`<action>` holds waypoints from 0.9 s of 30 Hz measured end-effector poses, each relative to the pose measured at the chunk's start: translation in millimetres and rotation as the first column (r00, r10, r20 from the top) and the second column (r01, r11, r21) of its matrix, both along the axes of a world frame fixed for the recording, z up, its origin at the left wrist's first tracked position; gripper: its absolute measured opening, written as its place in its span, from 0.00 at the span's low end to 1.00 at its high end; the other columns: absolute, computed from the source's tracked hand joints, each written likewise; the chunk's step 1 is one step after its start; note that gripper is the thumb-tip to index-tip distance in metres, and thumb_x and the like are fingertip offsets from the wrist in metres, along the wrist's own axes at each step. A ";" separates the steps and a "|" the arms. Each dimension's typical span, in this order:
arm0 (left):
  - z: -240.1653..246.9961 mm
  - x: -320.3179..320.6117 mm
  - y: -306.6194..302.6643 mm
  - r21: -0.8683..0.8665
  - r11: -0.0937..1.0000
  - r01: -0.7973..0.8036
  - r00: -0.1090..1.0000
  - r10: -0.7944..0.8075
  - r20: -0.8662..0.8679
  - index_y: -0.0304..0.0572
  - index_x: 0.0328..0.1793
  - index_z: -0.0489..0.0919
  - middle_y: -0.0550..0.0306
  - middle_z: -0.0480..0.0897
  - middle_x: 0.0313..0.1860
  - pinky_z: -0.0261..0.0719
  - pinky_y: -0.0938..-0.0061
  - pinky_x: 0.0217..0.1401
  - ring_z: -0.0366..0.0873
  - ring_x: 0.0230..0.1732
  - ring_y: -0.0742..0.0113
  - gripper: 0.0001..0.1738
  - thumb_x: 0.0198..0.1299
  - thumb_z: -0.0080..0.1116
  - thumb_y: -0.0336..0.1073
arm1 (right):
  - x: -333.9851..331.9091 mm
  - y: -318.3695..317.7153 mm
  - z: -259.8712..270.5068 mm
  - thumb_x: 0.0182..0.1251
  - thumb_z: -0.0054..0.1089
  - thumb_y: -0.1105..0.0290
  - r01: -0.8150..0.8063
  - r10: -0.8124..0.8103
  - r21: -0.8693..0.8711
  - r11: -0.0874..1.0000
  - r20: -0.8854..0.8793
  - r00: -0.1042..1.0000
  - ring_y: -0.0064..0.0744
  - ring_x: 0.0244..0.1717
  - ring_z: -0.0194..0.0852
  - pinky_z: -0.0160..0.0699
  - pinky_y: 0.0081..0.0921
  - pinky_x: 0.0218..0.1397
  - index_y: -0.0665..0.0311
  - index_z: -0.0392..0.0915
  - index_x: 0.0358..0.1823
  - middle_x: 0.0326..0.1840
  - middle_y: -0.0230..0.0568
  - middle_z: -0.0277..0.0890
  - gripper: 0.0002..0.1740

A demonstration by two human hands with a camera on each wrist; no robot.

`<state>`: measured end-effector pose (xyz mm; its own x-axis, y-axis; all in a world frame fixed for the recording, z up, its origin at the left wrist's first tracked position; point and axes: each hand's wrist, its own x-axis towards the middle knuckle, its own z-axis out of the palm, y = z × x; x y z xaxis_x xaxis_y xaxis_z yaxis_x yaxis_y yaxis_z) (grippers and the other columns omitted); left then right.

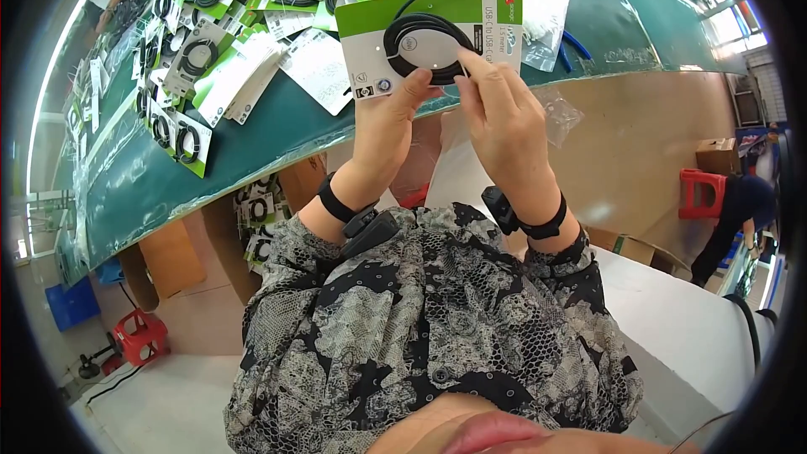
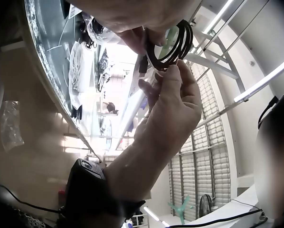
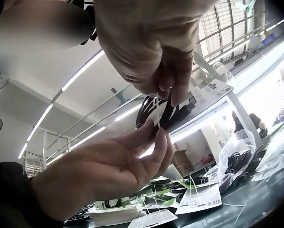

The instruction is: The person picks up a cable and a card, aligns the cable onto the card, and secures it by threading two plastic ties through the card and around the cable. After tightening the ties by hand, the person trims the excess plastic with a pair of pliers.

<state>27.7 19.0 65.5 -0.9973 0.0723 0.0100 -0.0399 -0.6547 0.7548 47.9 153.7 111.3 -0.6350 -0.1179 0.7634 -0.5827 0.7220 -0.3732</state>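
Green covers the long tabletop (image 1: 118,202), and a red stool (image 1: 704,175) stands off to the right on the floor. One card (image 1: 366,42), green on top and white below, is held up near the tabletop's edge. Its words run sideways: "USB-C to USB-C", then more that is partly hidden, and "1.5 meter". Near the red dot is a brand name too small to read for sure. On the card's front sits a black cable (image 1: 393,49), wound in a ring. The left hand (image 1: 387,126) is clamped on the card's bottom, thumb in front by the ring. The right hand (image 1: 508,118) has its fingertips pinched together on a thin white tie (image 3: 157,109) at the cable. Lots of other cards (image 1: 244,88) with black cables lie piled on the left.
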 end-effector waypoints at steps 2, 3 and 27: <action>-0.3 -0.9 1.2 -0.006 0.999 -0.033 0.998 0.033 -0.048 0.38 0.55 0.72 0.56 0.79 0.47 0.82 0.74 0.43 0.78 0.45 0.68 0.19 0.57 0.61 0.26 | -0.1 -0.4 2.3 0.52 0.63 0.82 -0.012 0.012 0.001 1.000 -0.002 1.000 0.40 0.27 0.74 0.73 0.29 0.30 0.65 0.78 0.37 0.29 0.42 0.73 0.10; -0.9 -1.0 1.6 -0.003 0.999 -0.035 0.998 0.035 -0.046 0.38 0.55 0.72 0.56 0.79 0.47 0.82 0.74 0.43 0.78 0.45 0.68 0.19 0.57 0.61 0.26 | 0.3 1.1 4.5 0.52 0.63 0.82 -0.013 0.012 0.042 0.999 0.018 1.000 0.40 0.28 0.74 0.73 0.29 0.31 0.65 0.78 0.37 0.28 0.42 0.72 0.10; -10.2 0.8 -1.5 -0.144 0.979 -0.146 0.984 0.129 -0.123 0.31 0.47 0.75 0.55 0.82 0.38 0.80 0.78 0.39 0.81 0.35 0.70 0.14 0.54 0.63 0.23 | -2.2 -3.9 -0.4 0.49 0.63 0.81 0.010 -0.036 0.258 0.966 0.096 0.995 0.39 0.31 0.73 0.74 0.31 0.33 0.65 0.77 0.34 0.27 0.40 0.68 0.09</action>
<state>28.4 17.5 55.3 -0.9909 -0.0559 0.1221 0.1332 -0.5258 0.8401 45.7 149.8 110.9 -0.7105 -0.2865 0.6428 -0.5347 0.8136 -0.2283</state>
